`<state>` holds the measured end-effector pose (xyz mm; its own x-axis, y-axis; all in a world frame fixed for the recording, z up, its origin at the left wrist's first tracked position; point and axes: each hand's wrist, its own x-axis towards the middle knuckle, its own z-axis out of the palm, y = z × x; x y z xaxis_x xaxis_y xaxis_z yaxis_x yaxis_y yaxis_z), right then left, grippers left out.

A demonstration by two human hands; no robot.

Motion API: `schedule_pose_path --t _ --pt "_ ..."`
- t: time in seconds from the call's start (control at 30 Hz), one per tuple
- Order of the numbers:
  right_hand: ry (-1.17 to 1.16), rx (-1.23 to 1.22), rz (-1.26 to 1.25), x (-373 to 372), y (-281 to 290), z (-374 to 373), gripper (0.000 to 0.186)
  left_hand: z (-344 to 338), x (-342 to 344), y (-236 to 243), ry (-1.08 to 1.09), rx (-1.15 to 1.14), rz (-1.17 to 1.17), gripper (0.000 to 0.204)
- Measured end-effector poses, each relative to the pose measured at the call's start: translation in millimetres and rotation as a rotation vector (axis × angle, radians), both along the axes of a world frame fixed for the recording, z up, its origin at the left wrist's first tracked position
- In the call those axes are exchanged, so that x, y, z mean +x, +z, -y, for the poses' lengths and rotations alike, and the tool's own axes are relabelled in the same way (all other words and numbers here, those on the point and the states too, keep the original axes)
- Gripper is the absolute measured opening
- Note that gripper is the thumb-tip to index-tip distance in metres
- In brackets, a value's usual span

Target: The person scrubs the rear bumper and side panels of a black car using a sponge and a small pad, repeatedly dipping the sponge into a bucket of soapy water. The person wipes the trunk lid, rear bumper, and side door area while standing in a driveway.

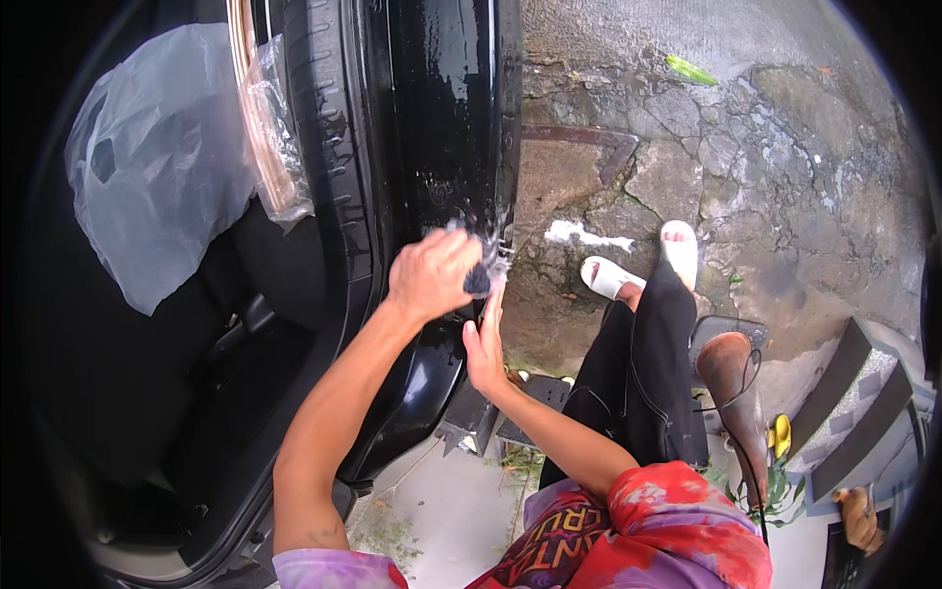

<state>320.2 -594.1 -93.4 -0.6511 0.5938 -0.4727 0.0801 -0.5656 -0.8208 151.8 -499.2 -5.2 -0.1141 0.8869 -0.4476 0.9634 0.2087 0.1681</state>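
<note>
At frame centre, our left hand (432, 273) pinches a dark wet sponge (478, 280) against the glossy black car door (442, 118); our right hand (485, 344), fingers extended together, braces the door edge.

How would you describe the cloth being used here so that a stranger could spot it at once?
Start at the open black car door, wet and glossy. Near its outer edge, the left hand presses a small dark wet cloth against the panel. Unlike the pale clear plastic bag inside the car, it is dark, bunched and splashing water.
</note>
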Motion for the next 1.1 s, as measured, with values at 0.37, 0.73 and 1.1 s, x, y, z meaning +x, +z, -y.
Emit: schedule_pose_path --t 0.37,0.73,1.1 --pt "-0.096 0.063 -0.116 -8.6 -12.7 -25.9 0.08 -67.3 0.0 12.3 0.161 0.197 -0.079 0.022" --pt "-0.139 0.094 -0.082 -20.0 -9.3 -38.4 0.085 -28.2 -70.6 41.5 -0.109 0.397 -0.211 0.034" --pt "-0.315 0.208 -0.083 -41.4 -29.5 -34.8 0.077 -31.7 -80.4 25.2 -0.221 0.649 -0.191 0.031"
